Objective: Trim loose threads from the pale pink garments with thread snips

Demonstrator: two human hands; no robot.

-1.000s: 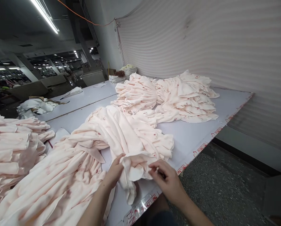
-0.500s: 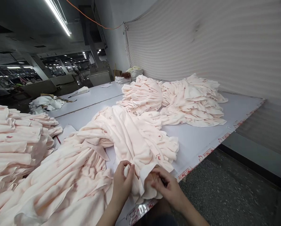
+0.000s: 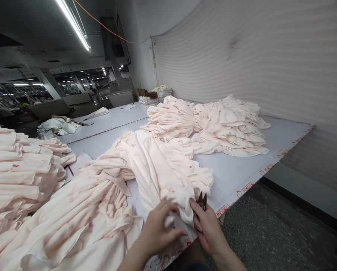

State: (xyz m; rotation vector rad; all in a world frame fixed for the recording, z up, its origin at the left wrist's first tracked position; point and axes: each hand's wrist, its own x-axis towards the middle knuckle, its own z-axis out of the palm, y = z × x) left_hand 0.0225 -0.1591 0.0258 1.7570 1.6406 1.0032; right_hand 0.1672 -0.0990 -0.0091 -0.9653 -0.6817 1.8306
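Observation:
A pale pink, soft garment piece (image 3: 157,165) with small red prints lies across the table and reaches its near edge. My right hand (image 3: 209,227) is closed around dark thread snips (image 3: 202,200), whose two blades point up and stand slightly apart. Its thumb and fingers also touch the bunched end of the cloth. At the left of that end, my left hand (image 3: 160,227) is open, thumb and fingers curved apart beside the fabric. Whether its fingertips touch the cloth is hard to tell.
Piles of the same pink cloth lie at the left (image 3: 13,177) and toward the back (image 3: 227,128). The table edge (image 3: 244,190) carries red-printed tape. White scraps (image 3: 58,126) and stacked pieces (image 3: 163,91) sit farther off. A quilted sheet (image 3: 255,64) hangs behind.
My left hand has let go of the cloth and its fingers have spread. The right hand has turned upward, bringing the snips into plain view. The cloth's end has been folded over.

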